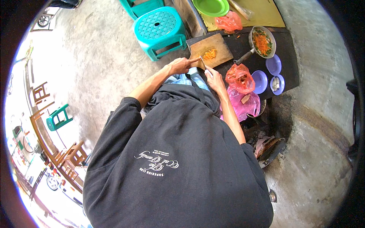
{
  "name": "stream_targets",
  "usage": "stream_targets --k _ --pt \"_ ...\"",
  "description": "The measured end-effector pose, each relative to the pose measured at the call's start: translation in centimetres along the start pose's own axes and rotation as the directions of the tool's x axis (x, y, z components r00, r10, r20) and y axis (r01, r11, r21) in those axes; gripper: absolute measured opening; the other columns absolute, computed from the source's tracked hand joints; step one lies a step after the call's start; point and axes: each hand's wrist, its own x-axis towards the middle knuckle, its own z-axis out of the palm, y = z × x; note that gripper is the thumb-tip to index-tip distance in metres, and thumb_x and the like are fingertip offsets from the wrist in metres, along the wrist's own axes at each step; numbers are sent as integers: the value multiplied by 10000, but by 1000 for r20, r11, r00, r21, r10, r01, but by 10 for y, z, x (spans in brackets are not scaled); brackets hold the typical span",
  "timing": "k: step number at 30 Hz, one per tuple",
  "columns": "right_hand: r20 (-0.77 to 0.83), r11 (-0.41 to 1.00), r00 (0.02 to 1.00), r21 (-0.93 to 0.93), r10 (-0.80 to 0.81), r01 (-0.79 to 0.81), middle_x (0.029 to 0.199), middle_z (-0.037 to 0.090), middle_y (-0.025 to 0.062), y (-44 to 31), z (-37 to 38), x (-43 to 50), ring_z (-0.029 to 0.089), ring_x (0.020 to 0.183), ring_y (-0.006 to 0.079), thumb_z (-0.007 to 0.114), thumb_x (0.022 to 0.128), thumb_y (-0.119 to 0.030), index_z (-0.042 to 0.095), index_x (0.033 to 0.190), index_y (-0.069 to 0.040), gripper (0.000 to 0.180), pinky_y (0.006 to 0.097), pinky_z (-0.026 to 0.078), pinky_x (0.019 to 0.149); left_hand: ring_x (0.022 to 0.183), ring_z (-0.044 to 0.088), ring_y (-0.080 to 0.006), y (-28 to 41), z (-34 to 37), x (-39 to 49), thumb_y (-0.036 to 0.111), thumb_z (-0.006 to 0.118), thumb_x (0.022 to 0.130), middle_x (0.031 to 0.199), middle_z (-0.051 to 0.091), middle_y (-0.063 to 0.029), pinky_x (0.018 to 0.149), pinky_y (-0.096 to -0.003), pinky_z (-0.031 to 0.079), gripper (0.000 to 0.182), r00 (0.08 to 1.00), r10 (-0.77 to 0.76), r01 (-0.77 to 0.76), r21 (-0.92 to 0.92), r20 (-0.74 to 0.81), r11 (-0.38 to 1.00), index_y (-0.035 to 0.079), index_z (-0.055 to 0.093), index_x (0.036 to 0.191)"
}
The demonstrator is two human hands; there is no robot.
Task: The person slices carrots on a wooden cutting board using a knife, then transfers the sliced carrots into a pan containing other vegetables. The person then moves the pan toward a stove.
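Note:
A wooden cutting board (223, 52) lies before me with a small heap of carrot strips (210, 54) on it. My right hand (215, 79) is closed around the handle of a kitchen knife (203, 62), whose blade reaches over the board's near edge beside the strips. My left hand (180, 65) is at the board's near left corner, a finger stretched out to the knife's tip; whether it pinches a small piece there I cannot tell. To the right, a pan (275, 45) holds shredded carrot and chopped greens.
An orange-red plastic bag (242, 74), a pink plastic bag (238, 104) and purple bowls (259, 82) are at the right, one bowl holding white pieces. Green plates (211, 7) stand at the back. A turquoise stool (159, 25) is left of the board; a blackened hearth (268, 125) lies at lower right.

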Motion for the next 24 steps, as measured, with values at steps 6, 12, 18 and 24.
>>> stream_targets --k 6,12,18,24 --pt "20 998 999 -32 50 -50 1114 666 304 -9 -1 2 656 1090 440 552 963 -234 631 1308 -27 410 455 532 894 718 697 -381 0 0 -1 78 649 750 834 728 -168 683 -492 562 1016 1000 -17 17 -4 7 1000 281 178 1627" --pt "85 990 987 -30 137 -135 1091 668 309 -13 -6 9 668 1067 436 542 962 -250 646 1289 -37 403 451 536 875 683 679 -400 -2 3 -1 79 639 754 779 697 -197 639 -514 538 982 997 39 -43 -56 -64 997 287 220 1618" --pt "23 999 998 -8 53 -53 1143 680 281 5 2 9 682 1085 400 570 978 -242 643 1299 -22 396 426 545 890 734 698 -391 0 3 2 88 656 742 829 720 -192 684 -499 560 995 1000 -24 24 -3 4 1000 260 218 1619" --pt "-50 997 998 60 -44 47 1105 713 223 26 19 1 717 964 335 591 994 -241 616 1341 -16 414 378 563 808 717 687 -407 -10 9 4 96 666 738 792 710 -197 663 -500 553 971 999 30 -32 -54 -36 998 174 240 1607"
